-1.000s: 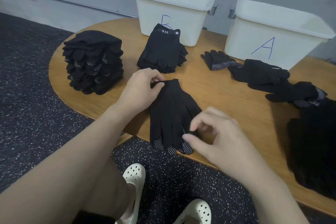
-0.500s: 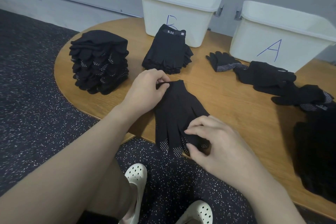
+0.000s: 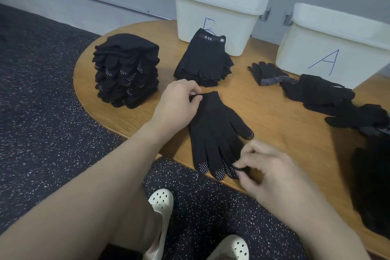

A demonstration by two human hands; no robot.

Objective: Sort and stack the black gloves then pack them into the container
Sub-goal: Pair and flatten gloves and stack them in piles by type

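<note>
At the table [image 3: 274, 116] edge, left hand [image 3: 176, 107] pinches the glove [image 3: 213, 131] cuff, right hand [image 3: 272, 175] its overhanging fingertip.

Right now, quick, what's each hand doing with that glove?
Left hand: closed, pinching the cuff of the dotted glove.
Right hand: closed, pinching one of that glove's fingertips at the table's near edge.

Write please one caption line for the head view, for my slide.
Left hand pinches the cuff, right hand a fingertip, of a dotted glove lying before two stacks.
</note>
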